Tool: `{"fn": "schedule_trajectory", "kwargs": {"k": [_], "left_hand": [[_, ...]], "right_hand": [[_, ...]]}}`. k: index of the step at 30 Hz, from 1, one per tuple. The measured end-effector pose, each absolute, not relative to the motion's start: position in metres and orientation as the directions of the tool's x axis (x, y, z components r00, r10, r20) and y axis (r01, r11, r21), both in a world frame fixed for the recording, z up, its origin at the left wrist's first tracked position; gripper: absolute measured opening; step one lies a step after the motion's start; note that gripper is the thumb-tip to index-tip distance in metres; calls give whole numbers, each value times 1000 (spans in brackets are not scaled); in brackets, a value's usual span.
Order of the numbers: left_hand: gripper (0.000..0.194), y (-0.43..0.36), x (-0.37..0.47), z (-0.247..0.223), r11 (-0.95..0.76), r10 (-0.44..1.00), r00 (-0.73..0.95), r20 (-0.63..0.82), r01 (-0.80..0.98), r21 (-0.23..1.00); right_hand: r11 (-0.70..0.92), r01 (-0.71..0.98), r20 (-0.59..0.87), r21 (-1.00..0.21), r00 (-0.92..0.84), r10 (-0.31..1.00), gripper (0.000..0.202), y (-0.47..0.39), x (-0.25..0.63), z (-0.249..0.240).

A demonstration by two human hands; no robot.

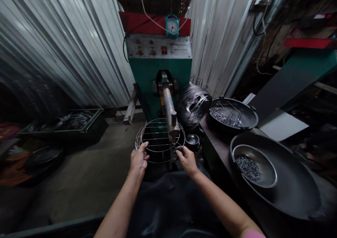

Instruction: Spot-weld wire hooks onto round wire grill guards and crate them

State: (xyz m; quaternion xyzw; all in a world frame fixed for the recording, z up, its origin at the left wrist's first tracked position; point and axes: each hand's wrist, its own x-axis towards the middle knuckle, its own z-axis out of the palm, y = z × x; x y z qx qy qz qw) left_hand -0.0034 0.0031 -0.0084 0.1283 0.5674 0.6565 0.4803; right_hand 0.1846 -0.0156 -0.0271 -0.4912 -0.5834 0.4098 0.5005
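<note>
A round wire rack (155, 138) with parallel cross bars is held in front of a green spot welding machine (142, 73). My left hand (139, 157) is closed on the rack's near left rim, thumb on top. At the near right rim, my right hand (186, 157) pinches the wire with its fingertips; whether a small piece is also between them, I cannot make out. Just above my right fingers, the machine's upper arm ends in an electrode tip (173, 138) over the rack's right side. The lower electrode is mostly hidden.
Right of the machine hangs a wire coil (193, 104). On the right bench stand a black pan (250, 117) with metal pieces and a large pan (295, 182) bearing a steel bowl (273, 176) of short pins. A green bin (86, 127) of metal parts lies left.
</note>
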Motion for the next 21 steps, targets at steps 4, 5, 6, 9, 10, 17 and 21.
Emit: {"fn": "schedule_trajectory", "kwargs": {"k": [4,5,6,9,10,17,21], "left_hand": [[42,4,-3,-11,118,766,-508,-395,-492,862],[42,5,-3,-12,123,760,-510,-403,-496,860],[43,5,-3,-12,125,756,-511,-409,-501,857],[42,6,-3,-12,122,761,-501,-412,-514,849],[42,6,-3,-11,119,766,-495,-411,-518,847],[45,13,-1,-8,141,734,-502,-457,-545,826],[45,18,-1,-9,181,711,-503,-492,-546,818]], "right_hand": [[197,170,198,-965,-14,980,12,-15,184,-31],[197,174,197,-965,-15,980,12,-15,184,-31],[196,178,197,-964,-15,980,12,-14,184,-32],[196,185,197,-963,-15,980,12,-14,183,-30],[197,186,198,-963,-15,980,12,-13,183,-29],[191,201,192,-961,-18,981,13,-8,184,-28],[187,198,187,-962,-21,982,12,-6,184,-27]]}}
